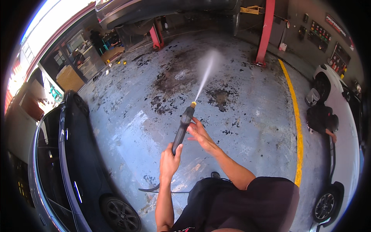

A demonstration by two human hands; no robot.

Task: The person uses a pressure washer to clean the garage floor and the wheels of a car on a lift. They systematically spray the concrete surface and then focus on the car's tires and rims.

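Spray wand (182,127) over patchy blue garage flr (255,147), yel. stripe (296,123), red posts (266,33)

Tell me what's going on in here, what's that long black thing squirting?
A person has their left hand closed around the back of a black spray wand. Their right hand is open at its side, nearer the front; I can't tell whether it touches. White spray shoots from the tip, out over the patchy blue floor. A dark car stands on the left, and another person is beside a white car on the right.
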